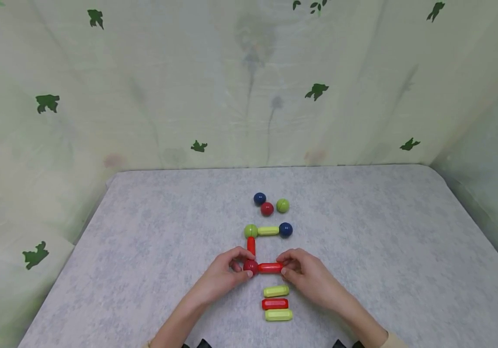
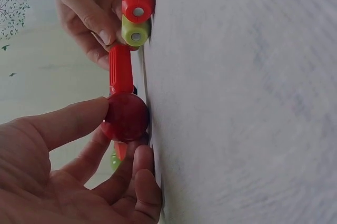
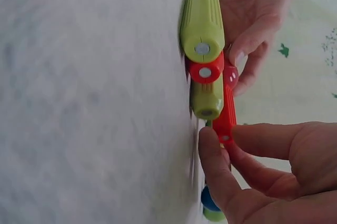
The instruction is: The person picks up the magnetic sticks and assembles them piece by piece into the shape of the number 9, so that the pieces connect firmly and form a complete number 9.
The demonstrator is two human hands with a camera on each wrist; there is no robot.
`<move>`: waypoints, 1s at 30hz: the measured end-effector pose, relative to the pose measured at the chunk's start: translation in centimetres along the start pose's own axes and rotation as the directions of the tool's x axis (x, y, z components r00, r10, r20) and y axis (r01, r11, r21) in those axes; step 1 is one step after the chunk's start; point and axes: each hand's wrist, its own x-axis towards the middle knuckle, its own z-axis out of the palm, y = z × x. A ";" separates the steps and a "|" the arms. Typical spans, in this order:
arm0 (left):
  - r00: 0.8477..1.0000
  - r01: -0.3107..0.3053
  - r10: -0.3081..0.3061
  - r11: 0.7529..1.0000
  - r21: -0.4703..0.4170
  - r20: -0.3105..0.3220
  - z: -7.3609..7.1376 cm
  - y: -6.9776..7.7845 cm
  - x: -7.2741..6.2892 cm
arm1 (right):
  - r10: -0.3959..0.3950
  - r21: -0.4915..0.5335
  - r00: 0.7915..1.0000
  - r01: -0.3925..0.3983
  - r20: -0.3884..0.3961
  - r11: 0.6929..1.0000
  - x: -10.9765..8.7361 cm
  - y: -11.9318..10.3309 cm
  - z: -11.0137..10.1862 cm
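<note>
My left hand (image 1: 225, 273) pinches a glossy red ball (image 1: 251, 267) between thumb and fingers. From this ball a red rod (image 1: 270, 268) runs to the right, its far end pinched by my right hand (image 1: 307, 275). A second red rod (image 1: 251, 245) leads away from the ball up to a green ball (image 1: 251, 231). There a yellow-green rod (image 1: 268, 231) joins it to a dark blue ball (image 1: 285, 229), so the joined pieces make a three-sided outline. In the right wrist view, the held red rod (image 3: 225, 113) shows a metal disc at its end.
Nearest me lie three loose rods: a yellow-green one (image 1: 276, 291), a red one (image 1: 275, 304) and another yellow-green one (image 1: 278, 315). Beyond the outline sit a loose blue ball (image 1: 259, 198), a red ball (image 1: 267, 209) and a green ball (image 1: 283, 205). A leaf-patterned curtain (image 1: 214, 96) hangs behind the grey table (image 1: 166, 217).
</note>
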 end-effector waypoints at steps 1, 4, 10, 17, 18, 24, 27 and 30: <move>1.000 0.000 0.000 1.000 0.001 -0.001 0.0 0.0 0.0 | -0.007 -0.007 1.000 0.007 -0.004 1.000 0.0 0.0 -0.1; 1.000 0.000 0.000 1.000 0.001 -0.005 0.0 0.0 0.0 | -0.033 -0.040 0.999 0.034 0.019 0.999 -0.1 0.0 -0.6; 1.000 0.001 -0.001 1.000 0.002 0.000 0.0 0.0 -0.1 | -0.071 -0.043 0.976 0.082 0.208 0.996 -0.3 -0.1 -1.5; 1.000 0.004 -0.004 1.000 0.001 -0.005 0.0 0.1 -0.1 | -0.057 -0.070 0.951 0.082 0.303 0.994 -0.3 0.2 -1.4; 1.000 0.005 -0.005 1.000 0.000 -0.006 0.0 0.1 -0.1 | -0.055 -0.079 0.951 0.082 0.304 0.993 -0.3 0.3 -1.3; 1.000 0.010 -0.010 1.000 0.003 -0.008 0.0 0.1 -0.1 | -0.082 -0.112 0.948 0.121 0.307 0.986 -0.4 0.3 -1.2; 1.000 0.012 -0.012 1.000 0.005 -0.005 0.0 0.1 -0.1 | -0.087 -0.096 0.945 0.122 0.314 0.988 -0.6 0.1 -1.5; 1.000 0.009 -0.009 1.000 -0.001 0.001 0.0 0.1 -0.1 | -0.084 -0.064 0.948 0.109 0.306 0.992 -0.5 0.3 -2.0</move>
